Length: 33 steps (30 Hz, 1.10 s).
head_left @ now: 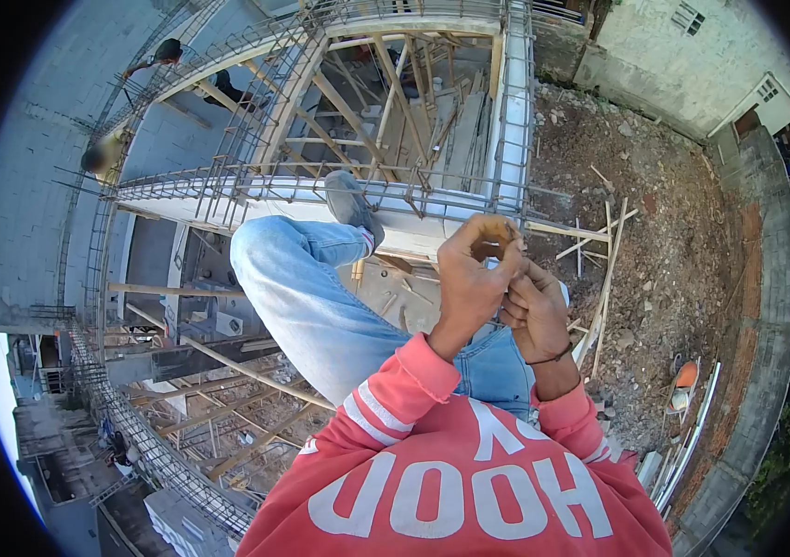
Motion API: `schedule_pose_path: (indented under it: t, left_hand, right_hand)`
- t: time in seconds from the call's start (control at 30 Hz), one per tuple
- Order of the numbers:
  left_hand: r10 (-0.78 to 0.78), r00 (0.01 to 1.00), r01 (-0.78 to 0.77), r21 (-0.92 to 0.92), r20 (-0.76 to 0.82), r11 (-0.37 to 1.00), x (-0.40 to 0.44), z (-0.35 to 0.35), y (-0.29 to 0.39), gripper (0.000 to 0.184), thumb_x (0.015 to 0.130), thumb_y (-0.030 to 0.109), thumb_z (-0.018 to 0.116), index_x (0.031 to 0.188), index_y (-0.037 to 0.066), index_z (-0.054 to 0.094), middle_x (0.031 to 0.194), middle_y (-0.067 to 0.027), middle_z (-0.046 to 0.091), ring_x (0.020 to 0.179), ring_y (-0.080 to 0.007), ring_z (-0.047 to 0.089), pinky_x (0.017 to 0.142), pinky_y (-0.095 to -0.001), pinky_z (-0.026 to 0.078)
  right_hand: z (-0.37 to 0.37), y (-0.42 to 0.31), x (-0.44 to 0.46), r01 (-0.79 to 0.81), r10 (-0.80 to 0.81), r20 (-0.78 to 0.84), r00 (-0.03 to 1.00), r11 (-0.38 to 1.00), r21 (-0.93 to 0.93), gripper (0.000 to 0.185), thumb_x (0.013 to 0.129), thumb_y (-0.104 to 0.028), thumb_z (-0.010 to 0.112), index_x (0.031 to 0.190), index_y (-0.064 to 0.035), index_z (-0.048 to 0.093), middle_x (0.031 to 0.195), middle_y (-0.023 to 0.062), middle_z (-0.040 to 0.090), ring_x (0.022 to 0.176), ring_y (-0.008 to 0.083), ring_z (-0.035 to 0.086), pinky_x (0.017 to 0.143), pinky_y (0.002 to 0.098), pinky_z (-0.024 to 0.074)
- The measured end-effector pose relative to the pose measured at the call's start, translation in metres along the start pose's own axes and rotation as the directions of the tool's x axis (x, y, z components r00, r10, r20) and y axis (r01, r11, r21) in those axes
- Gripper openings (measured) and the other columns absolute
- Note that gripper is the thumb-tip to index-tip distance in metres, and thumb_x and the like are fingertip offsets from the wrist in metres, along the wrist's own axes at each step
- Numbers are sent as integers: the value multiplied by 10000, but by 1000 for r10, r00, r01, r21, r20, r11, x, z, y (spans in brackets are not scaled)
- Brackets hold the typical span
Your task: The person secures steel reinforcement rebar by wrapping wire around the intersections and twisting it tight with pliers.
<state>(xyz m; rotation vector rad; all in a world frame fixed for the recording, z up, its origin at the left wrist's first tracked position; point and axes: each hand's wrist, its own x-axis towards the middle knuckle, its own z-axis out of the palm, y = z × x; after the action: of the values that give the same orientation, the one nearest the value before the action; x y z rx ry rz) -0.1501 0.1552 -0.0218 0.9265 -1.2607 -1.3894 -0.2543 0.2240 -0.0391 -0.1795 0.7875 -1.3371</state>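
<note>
Left hand: here it is, the left hand [474,278], thumb and forefinger curled into a ring; whether anything is gripped, I can't tell.
Right hand: right hand [536,311] tucked close beside it, fingertips pinched together; any small piece between them is hidden.
Rebar cage: the rebar cage [450,201] lies along the top edge of the white wall [427,232], its corner just beyond the hands.
Progress: cage in place, bars bare; fastened joints are too small to make out, so what's left is anyone's count.
Close quarters: a bent knee and a shoe [350,200] crowd the wall's top edge, upright bars [228,176] bristling farther left.
Below: timber props [339,107] fill the bay; loose poles [610,269] lie outside the wall.
Company: a co-worker [167,51] in a dark cap, well apart.
</note>
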Motion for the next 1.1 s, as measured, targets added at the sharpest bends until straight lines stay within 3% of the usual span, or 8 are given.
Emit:
schedule_pose_path:
  t: [0.13, 0.3, 0.4, 0.67, 0.73, 0.8, 0.93, 1.1]
  left_hand:
    - [27, 998, -26, -22, 53, 999, 8, -1, 6, 177, 904, -55, 637, 1073, -9, 613, 955, -86, 700, 825, -129, 662, 782, -271, 556]
    - [-63, 841, 303, -372, 537, 877, 27, -33, 1, 358, 946, 184, 704, 1227, -21, 619, 1018, -108, 694, 932, -165, 629, 839, -313, 483]
    - [-88, 808, 443, -502, 582, 743, 25, -34, 5, 350, 944, 185, 704, 1215, -25, 632, 1049, -108, 675, 902, -158, 619, 791, -303, 487]
    - [-21, 837, 328, -470, 547, 820, 32, -31, -19, 227, 954, 119, 681, 1122, -28, 645, 1005, -87, 654, 913, -162, 629, 761, -290, 496]
    - [-40, 848, 308, -430, 529, 849, 33, -34, -10, 187, 954, 98, 677, 1091, -26, 653, 995, -81, 654, 898, -162, 628, 768, -287, 492]
    - [49, 880, -67, 20, 473, 998, 36, -37, 0, 133, 952, 66, 674, 1044, -29, 670, 967, -71, 658, 861, -148, 620, 794, -284, 489]
    - [218, 871, -381, 325, 441, 866, 36, -34, 18, 97, 927, 7, 683, 1014, -36, 673, 993, -77, 665, 851, -121, 602, 802, -277, 492]
    - [93, 928, -120, 53, 361, 991, 28, -27, 11, 101, 903, -16, 690, 1003, -29, 678, 1002, -77, 682, 852, -102, 597, 759, -257, 491]
  right_hand:
    - [13, -13, -3, 174, -173, 21, 985, 961, -216, 129, 996, -156, 628, 941, -38, 626, 631, -118, 370, 485, -17, 280, 422, 201, 215]
    - [16, -39, -9, 21, -14, 48, 999, 990, -143, 150, 989, -167, 631, 985, -16, 630, 622, -121, 322, 482, -7, 259, 418, 195, 199]
    - [9, -43, -7, -140, 142, 173, 975, 990, -22, 159, 1006, -193, 604, 1003, -34, 613, 628, -121, 287, 481, -3, 236, 418, 191, 193]
    - [-6, -32, -1, -476, 239, 550, 800, 811, 340, 163, 1067, -224, 480, 1079, -65, 516, 679, -96, 244, 494, 10, 203, 429, 194, 197]
    - [-6, -40, -4, -382, 232, 465, 854, 887, 259, 165, 1063, -220, 498, 1049, -71, 568, 659, -106, 234, 490, 4, 191, 418, 186, 181]
    - [-16, -48, -4, -370, 254, 393, 884, 894, 252, 166, 1060, -225, 505, 1048, -71, 565, 659, -107, 233, 492, 3, 190, 420, 183, 181]
    - [-15, -50, -2, -204, 184, 296, 937, 978, 38, 195, 1047, -246, 531, 1037, -58, 579, 662, -107, 284, 496, 4, 216, 426, 187, 191]
    - [8, -42, -6, 166, -141, 106, 984, 941, -296, 208, 1010, -241, 601, 973, -37, 622, 660, -87, 390, 514, 17, 303, 452, 209, 232]
